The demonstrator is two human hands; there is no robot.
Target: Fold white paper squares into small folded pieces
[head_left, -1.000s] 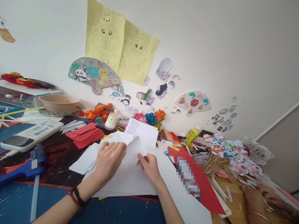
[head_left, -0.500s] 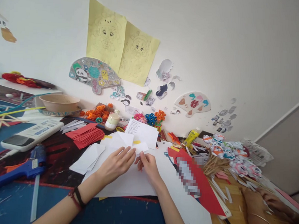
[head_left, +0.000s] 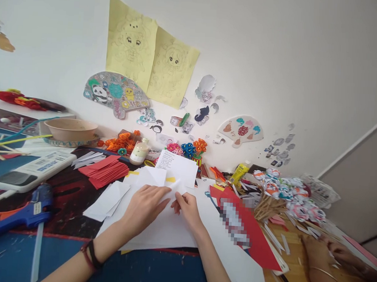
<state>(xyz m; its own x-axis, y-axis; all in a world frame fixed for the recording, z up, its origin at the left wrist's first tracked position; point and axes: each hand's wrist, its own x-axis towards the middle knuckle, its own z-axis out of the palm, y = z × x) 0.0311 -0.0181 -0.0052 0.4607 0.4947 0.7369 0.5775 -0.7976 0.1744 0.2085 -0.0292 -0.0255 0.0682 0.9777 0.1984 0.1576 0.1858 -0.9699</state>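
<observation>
My left hand lies flat with fingers spread on a folded white paper sheet at the middle of the table. My right hand pinches the sheet's folded edge right beside my left fingertips. A small white flap sticks up just beyond both hands. More loose white sheets lie to the left, and a printed white note rests behind the hands.
A stack of red paper, a blue glue gun and a white remote lie at left. A red card and paper flowers on sticks sit at right. Another person's arm rests at lower right. A small bottle stands by the wall.
The raised white flap has been folded down flat. My left hand slid right to meet my right hand at the fold, and my right hand moved slightly left.
</observation>
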